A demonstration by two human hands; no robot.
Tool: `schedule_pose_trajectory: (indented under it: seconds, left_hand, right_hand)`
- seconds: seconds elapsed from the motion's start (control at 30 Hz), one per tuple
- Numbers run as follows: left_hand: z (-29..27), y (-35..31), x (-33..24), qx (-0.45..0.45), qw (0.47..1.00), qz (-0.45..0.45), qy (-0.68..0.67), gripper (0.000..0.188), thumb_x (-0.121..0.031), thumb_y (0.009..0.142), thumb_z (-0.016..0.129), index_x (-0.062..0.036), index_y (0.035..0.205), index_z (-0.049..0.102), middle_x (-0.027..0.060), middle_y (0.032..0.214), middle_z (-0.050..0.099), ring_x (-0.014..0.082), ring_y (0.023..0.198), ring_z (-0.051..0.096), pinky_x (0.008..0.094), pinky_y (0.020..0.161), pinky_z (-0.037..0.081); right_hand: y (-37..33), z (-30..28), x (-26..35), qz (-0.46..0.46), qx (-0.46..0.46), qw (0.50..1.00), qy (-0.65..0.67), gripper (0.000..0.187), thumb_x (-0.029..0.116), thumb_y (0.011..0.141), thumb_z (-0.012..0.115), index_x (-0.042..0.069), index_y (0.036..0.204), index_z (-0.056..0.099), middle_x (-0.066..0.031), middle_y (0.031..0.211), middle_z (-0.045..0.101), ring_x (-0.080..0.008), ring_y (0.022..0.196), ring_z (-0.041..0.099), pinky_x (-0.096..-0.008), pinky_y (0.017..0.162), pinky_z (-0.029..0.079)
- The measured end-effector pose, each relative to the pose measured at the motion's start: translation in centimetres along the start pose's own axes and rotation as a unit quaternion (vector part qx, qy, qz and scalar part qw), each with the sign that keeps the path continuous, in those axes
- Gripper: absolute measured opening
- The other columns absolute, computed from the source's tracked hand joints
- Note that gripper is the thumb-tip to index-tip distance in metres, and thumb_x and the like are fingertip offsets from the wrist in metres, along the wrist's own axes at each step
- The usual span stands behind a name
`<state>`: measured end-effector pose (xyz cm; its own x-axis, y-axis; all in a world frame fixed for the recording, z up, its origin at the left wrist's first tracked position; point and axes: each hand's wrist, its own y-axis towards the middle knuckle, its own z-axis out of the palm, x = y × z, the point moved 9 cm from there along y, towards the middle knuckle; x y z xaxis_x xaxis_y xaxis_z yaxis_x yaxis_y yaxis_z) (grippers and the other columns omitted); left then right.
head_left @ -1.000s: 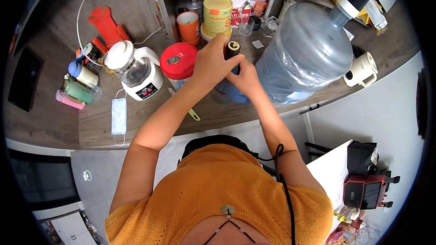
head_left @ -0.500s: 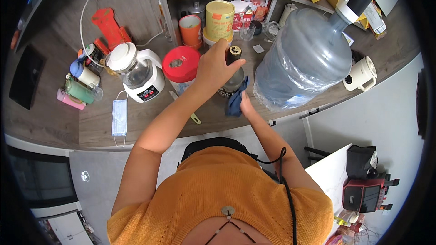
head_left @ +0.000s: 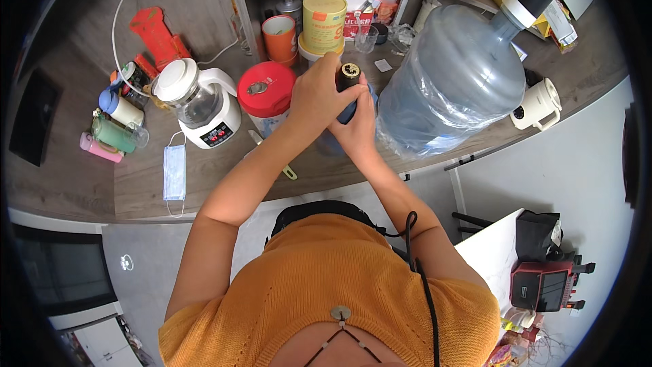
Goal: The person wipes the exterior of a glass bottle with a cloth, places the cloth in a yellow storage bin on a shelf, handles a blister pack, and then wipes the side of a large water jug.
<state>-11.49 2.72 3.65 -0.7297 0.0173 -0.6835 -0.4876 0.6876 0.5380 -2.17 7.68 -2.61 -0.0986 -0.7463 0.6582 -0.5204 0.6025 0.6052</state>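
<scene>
A bottle (head_left: 350, 80) with a dark neck and a gold-patterned top stands upright on the wooden counter, its body mostly covered by my hands. My left hand (head_left: 316, 95) is closed around the upper part, thumb pointing right below the top. Against the front and right side of the bottle, my right hand (head_left: 356, 126) presses a folded dark blue cloth (head_left: 347, 113), its fingers reaching up beside the neck. A canister with a red lid (head_left: 266, 88) sits just left of my left hand. A yellow canister (head_left: 324, 22) rises behind the hands.
To the right stands a large water jug (head_left: 448, 81) with a black pump, partly wrapped in plastic film. On the left are a glass kettle on a white base (head_left: 212, 119) and a face mask (head_left: 174, 171). A green-handled utensil (head_left: 290, 172) lies near the counter's front edge.
My right hand has moved up and inward with the cloth, from the bottle's lower right side to its upper front. My left hand stays on the bottle. The view has shifted slightly.
</scene>
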Motion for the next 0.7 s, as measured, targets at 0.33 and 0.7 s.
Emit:
schedule_pose_trajectory:
  seconds: [0.33,0.7]
  left_hand:
    - [1.9,1.0,0.7,0.268,0.891,-0.045,-0.362,0.042,-0.009,0.086,0.059,-0.0035,0.126,0.046,0.0071,0.113,0.056,0.0129,0.111,0.05,0.0273,0.093,0.041]
    - [1.4,1.4,0.2,0.17,0.952,-0.031,-0.252,0.032,-0.006,0.076,0.069,0.0001,0.105,0.055,0.0052,0.092,0.064,0.0103,0.082,0.062,0.0246,0.074,0.05]
  right_hand:
    - [2.2,0.5,-1.7,-0.025,0.154,0.978,0.14,0.076,0.012,0.059,0.076,0.002,0.127,0.043,-0.0187,0.129,0.045,-0.0327,0.121,0.043,-0.0377,0.101,0.036]
    - [1.6,0.2,-3.0,0.055,0.037,0.998,0.021,0.07,0.022,0.065,0.075,0.001,0.125,0.044,-0.0207,0.125,0.049,-0.0347,0.115,0.049,-0.0392,0.094,0.042]
